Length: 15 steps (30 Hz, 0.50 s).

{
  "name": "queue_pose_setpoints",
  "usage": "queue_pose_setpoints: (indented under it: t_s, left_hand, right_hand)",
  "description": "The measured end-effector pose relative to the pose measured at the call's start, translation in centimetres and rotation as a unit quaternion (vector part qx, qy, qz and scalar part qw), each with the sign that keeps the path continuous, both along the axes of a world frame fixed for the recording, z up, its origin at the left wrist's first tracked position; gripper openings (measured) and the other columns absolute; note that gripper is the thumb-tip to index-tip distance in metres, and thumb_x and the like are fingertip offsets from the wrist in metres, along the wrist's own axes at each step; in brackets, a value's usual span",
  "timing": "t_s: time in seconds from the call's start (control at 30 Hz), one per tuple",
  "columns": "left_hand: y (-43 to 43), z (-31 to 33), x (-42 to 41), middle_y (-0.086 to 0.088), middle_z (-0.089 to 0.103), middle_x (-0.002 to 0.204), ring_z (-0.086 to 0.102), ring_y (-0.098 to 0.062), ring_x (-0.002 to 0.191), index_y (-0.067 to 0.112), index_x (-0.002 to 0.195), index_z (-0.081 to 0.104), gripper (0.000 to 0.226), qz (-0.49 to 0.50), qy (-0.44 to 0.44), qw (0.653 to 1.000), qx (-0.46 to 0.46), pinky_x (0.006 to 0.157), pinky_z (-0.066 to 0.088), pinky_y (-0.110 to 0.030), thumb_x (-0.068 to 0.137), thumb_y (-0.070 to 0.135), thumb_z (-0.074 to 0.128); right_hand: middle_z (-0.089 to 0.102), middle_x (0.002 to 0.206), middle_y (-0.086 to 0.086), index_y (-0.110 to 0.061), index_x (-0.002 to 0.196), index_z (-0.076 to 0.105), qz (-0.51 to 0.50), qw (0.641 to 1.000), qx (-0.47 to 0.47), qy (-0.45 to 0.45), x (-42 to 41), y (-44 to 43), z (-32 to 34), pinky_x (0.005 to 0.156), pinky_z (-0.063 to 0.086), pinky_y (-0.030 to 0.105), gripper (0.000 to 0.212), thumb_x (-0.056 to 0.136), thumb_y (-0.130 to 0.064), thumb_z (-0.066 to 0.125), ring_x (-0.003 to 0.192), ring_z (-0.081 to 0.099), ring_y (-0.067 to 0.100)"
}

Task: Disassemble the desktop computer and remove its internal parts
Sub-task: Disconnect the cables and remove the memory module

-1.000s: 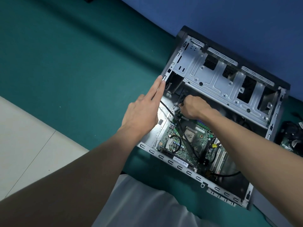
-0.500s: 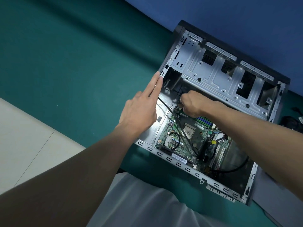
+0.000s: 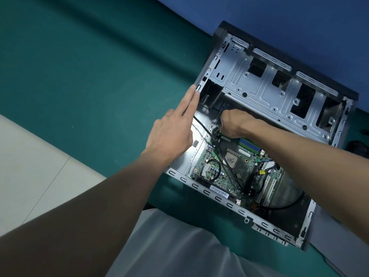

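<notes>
The open computer case (image 3: pixel 257 96) lies on its side on the green mat (image 3: pixel 95 76), close to the blue wall (image 3: pixel 279 15), with its inside facing up at me. My left hand (image 3: pixel 173 134) is flat, fingers straight and together, the tips touching the case's left rim. My right hand (image 3: pixel 233 124) is down inside the case at the far edge of the green motherboard (image 3: pixel 239 166), just below the metal drive cage (image 3: pixel 265 90), fingers curled under; I cannot tell what they grip, if anything. A black cable (image 3: pixel 204 129) runs from under my left hand across the board
</notes>
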<state>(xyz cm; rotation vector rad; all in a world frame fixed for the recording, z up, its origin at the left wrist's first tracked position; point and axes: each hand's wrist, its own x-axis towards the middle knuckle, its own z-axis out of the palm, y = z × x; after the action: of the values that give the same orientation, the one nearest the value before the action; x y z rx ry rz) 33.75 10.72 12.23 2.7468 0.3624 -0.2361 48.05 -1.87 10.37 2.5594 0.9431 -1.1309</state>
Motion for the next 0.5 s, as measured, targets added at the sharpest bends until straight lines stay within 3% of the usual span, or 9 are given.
queue_pose_setpoints:
  t_s: [0.1, 0.17, 0.3, 0.5]
  left_hand:
    - [-0.02, 0.03, 0.00, 0.020, -0.020, 0.158, 0.052, -0.026, 0.089, 0.022, 0.155, 0.000, 0.090, 0.001, -0.001, 1.000, -0.001, 0.062, 0.043, -0.039, 0.086, 0.011, 0.056]
    - [-0.04, 0.01, 0.00, 0.021, -0.020, 0.158, 0.051, -0.026, 0.089, 0.023, 0.155, 0.000, 0.089, 0.001, -0.001, 1.000, 0.000, 0.061, 0.042, -0.039, 0.086, 0.010, 0.054]
    - [-0.01, 0.06, 0.07, 0.021, -0.020, 0.158, 0.051, -0.026, 0.088, 0.023, 0.155, -0.001, 0.087, 0.002, 0.004, 1.000, 0.004, 0.061, 0.044, -0.040, 0.087, 0.011, 0.052]
    - [-0.02, 0.14, 0.08, 0.020, -0.021, 0.158, 0.049, -0.024, 0.085, 0.022, 0.155, -0.002, 0.088, 0.002, 0.007, 1.000, 0.007, 0.060, 0.046, -0.039, 0.087, 0.011, 0.052]
  right_hand:
    - [0.041, 0.068, 0.005, -0.009, 0.065, 0.034, 0.019, 1.000, 0.002, -0.022, -0.22, 0.06, -0.18, 0.051, 0.030, 0.027, 0.031, 0.094, -0.010, 0.043, 0.058, 0.042, 0.016]
    - [0.042, 0.067, 0.005, -0.012, 0.063, 0.035, 0.035, 0.999, 0.014, -0.021, -0.33, 0.11, -0.20, 0.046, 0.029, 0.027, 0.031, 0.094, -0.006, 0.038, 0.056, 0.040, 0.015]
    - [0.044, 0.064, 0.007, -0.008, 0.065, 0.041, 0.066, 0.997, 0.046, -0.009, -0.55, 0.18, -0.13, 0.045, 0.032, 0.028, 0.037, 0.099, -0.014, 0.027, 0.052, 0.042, 0.017]
    - [0.049, 0.067, 0.006, -0.010, 0.066, 0.046, 0.088, 0.996, 0.011, -0.005, 0.06, -0.05, 0.10, 0.047, 0.034, 0.025, 0.031, 0.096, -0.016, 0.041, 0.056, 0.049, 0.016]
